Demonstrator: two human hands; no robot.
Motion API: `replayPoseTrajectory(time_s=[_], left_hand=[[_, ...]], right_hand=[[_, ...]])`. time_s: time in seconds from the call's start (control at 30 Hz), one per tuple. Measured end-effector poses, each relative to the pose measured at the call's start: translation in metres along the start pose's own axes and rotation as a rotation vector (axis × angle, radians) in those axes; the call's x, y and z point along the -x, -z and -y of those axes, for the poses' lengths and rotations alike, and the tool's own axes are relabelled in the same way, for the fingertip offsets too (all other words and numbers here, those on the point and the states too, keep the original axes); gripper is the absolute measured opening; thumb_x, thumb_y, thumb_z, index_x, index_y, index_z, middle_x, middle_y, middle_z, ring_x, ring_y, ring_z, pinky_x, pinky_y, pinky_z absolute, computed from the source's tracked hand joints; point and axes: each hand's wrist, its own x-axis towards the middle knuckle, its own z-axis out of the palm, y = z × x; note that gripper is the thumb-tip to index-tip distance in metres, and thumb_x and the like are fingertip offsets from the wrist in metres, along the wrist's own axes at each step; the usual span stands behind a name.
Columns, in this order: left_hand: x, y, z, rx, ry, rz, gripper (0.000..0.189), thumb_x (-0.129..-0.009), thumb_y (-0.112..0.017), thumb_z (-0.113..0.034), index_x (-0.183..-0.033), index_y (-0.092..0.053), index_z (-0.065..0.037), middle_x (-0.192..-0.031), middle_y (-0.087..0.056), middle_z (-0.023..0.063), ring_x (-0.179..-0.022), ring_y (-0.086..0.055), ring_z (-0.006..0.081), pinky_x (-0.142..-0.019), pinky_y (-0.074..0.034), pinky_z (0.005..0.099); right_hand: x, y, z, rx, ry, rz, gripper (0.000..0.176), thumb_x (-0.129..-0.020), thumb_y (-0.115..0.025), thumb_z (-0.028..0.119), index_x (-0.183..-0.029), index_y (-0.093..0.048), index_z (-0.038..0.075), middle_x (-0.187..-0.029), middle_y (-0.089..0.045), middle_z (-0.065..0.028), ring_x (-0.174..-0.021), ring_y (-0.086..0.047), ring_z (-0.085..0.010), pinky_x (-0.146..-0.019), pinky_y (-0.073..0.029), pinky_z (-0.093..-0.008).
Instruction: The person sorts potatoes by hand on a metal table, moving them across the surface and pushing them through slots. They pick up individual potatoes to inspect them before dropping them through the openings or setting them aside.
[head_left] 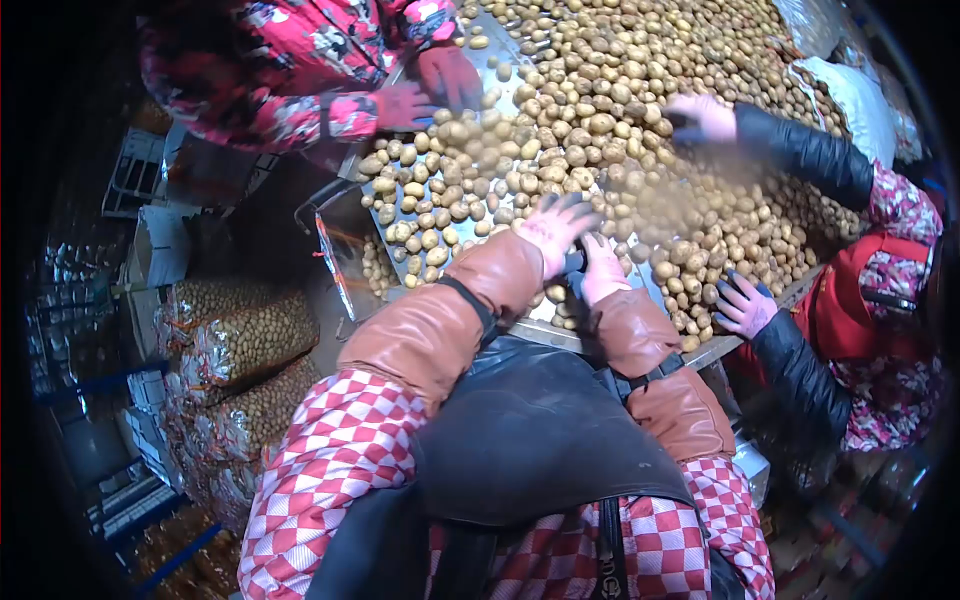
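My left hand [560,228], in a pink glove with dark fingers, reaches over the potatoes [590,130] with its fingers stretched out and apart. Close beside it, near the front edge of the metal table [545,333], is my right hand [602,268] in a matching glove. Its thumb stands away from the fingers, which are partly hidden, and no potato shows in its grasp. Loose potatoes lie around both hands, thinly spread to the left and heaped deep toward the back and right.
Across the table at the left, a co-worker's red-gloved hands [450,80] rest by the potatoes. At the right, another person's pink-gloved hands [745,305] are over the heap. Filled net sacks of potatoes [250,340] are stacked on the left, and a white sack [850,100] lies at the back right.
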Motion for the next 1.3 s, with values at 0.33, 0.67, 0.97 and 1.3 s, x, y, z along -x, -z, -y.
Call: replayPoseTrajectory(time_s=[0.33, 0.67, 0.97, 1.3], left_hand=[[0.07, 0.041, 0.062, 0.239, 0.833, 0.007, 0.068, -0.085, -0.071, -0.056, -0.136, -0.063, -0.012, -0.15, -0.05, 0.0166, -0.138, -0.048, 0.0346, -0.118, -0.036, 0.0424], [0.071, 0.015, 0.014, -0.263, 0.702, -0.489, 0.04, -0.081, -0.076, -0.025, -0.117, -0.066, -0.01, -0.12, -0.064, 0.0191, -0.118, -0.058, 0.0372, -0.103, -0.044, 0.0497], [-0.078, 0.012, -0.018, -0.161, 0.055, 0.193, 0.06, -0.094, -0.058, -0.056, -0.147, -0.049, -0.031, -0.16, -0.039, 0.0058, -0.153, -0.022, 0.0362, -0.122, -0.014, 0.0644], [0.036, 0.033, 0.071, -0.074, 0.576, 0.018, 0.06, -0.092, -0.053, -0.065, -0.139, -0.059, -0.027, -0.146, -0.055, 0.0077, -0.141, -0.042, 0.0323, -0.119, -0.021, 0.0611]], right_hand=[[0.103, 0.072, -0.072, 0.019, 0.112, -0.417, 0.039, -0.089, -0.071, 0.01, -0.128, -0.066, 0.006, -0.122, -0.067, -0.0194, -0.116, -0.062, -0.037, -0.102, -0.048, -0.045], [0.141, 0.042, -0.095, 0.388, -0.037, -0.354, 0.052, -0.082, -0.077, 0.032, -0.13, -0.065, 0.017, -0.132, -0.064, -0.0066, -0.13, -0.052, -0.0324, -0.109, -0.039, -0.0492], [0.137, 0.05, -0.09, 0.319, -0.025, -0.343, 0.044, -0.084, -0.077, 0.024, -0.125, -0.068, 0.012, -0.127, -0.066, -0.01, -0.128, -0.054, -0.0364, -0.109, -0.041, -0.0508], [0.138, 0.045, -0.097, 0.329, 0.04, -0.367, 0.043, -0.085, -0.075, 0.021, -0.126, -0.067, 0.013, -0.126, -0.067, -0.0107, -0.125, -0.056, -0.0393, -0.107, -0.043, -0.0515]])
